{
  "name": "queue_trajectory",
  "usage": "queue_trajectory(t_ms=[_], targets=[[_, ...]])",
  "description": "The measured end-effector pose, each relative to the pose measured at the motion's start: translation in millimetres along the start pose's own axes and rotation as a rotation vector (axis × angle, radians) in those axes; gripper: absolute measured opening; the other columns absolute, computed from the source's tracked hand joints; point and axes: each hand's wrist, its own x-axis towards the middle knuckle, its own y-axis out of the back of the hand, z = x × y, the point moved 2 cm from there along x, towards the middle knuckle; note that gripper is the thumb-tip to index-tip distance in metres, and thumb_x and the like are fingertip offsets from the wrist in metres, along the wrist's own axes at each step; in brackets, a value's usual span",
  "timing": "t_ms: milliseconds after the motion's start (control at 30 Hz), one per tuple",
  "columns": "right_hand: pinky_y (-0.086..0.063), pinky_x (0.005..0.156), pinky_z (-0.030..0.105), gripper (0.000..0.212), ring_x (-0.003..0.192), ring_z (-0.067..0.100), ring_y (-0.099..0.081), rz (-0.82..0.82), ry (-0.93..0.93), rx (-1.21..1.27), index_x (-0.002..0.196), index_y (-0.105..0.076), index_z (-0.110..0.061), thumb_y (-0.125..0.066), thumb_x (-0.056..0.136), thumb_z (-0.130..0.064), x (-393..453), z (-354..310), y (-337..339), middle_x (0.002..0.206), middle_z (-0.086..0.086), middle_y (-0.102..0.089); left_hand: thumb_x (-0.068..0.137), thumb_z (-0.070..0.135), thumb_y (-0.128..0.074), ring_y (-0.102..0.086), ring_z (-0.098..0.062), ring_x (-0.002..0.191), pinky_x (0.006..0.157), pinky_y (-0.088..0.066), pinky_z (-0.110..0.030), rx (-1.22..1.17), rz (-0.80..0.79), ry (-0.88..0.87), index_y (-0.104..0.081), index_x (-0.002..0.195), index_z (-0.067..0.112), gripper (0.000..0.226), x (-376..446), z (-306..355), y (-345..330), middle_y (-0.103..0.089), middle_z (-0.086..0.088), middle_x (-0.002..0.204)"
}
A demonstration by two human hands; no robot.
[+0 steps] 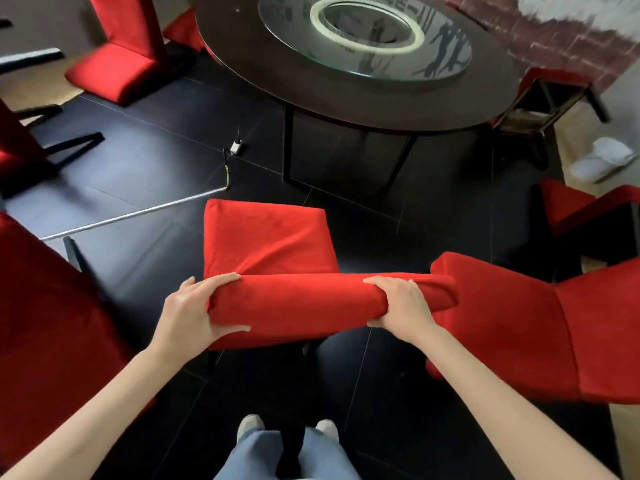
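Both hands grip the top of the red chair back [304, 299]. Left hand [188, 311] holds its left end, right hand [401, 303] further right. Its seat [266, 237] lies beyond them.

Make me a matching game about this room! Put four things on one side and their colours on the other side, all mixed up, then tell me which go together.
Things:
1. chair gripped by the left hand and right hand
2. round table
3. slippers on the floor
4. trousers

Colours:
A. white
B. dark brown
C. blue
D. red

Pairs: 1-D, 2-B, 3-A, 4-C
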Motion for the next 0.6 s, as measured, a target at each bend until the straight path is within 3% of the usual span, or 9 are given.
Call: queue_trajectory(t_ms=[200,333,433,533,600], targets=[[-0.033,0.103,0.038,0.082,0.121,0.017,-0.053,-0.063,0.118,-0.102,0.130,-0.055,-0.030,-0.089,0.056,-0.038,24,8,23,0.130,-0.007,-0.060,0.052,0.071,-0.066,-0.065,-0.032,0.064,0.099,-0.042,-0.062,0.028,0.032,0.133,-0.069,0.112,0.010,0.086,-17,20,-12,-0.073,0.001,0.093],[-0.034,0.103,0.039,0.082,0.122,0.018,-0.053,-0.082,0.194,-0.137,0.130,-0.056,-0.029,-0.089,0.055,-0.037,33,10,31,0.131,-0.007,-0.060,0.040,0.055,-0.088,-0.051,-0.016,0.058,0.079,-0.053,-0.064,0.014,0.079,0.205,-0.070,0.110,0.009,0.085,-30,36,-14,-0.057,0.013,0.079],[-0.032,0.105,0.043,0.082,0.122,0.018,-0.052,-0.102,0.245,-0.166,0.131,-0.055,-0.029,-0.089,0.056,-0.036,40,12,37,0.132,-0.007,-0.059,0.041,0.045,-0.085,-0.062,-0.025,0.063,0.077,-0.053,-0.063,0.025,0.105,0.247,-0.070,0.110,0.007,0.080,-40,49,-20,-0.060,0.007,0.079],[-0.027,0.110,0.050,0.083,0.124,0.019,-0.051,-0.132,0.260,-0.201,0.132,-0.054,-0.029,-0.089,0.057,-0.034,46,16,44,0.133,-0.006,-0.058,0.044,0.060,-0.084,-0.065,-0.028,0.069,0.081,-0.052,-0.062,0.041,0.112,0.314,-0.070,0.111,0.006,0.087,-51,59,-29,-0.068,-0.004,0.085],[-0.025,0.111,0.053,0.083,0.125,0.020,-0.051,-0.147,0.292,-0.231,0.132,-0.053,-0.029,-0.089,0.057,-0.032,49,17,46,0.133,-0.005,-0.058,0.049,0.072,-0.070,-0.067,-0.029,0.072,0.083,-0.052,-0.060,0.041,0.129,0.352,-0.069,0.111,0.007,0.091,-59,67,-36,-0.070,-0.006,0.088]])
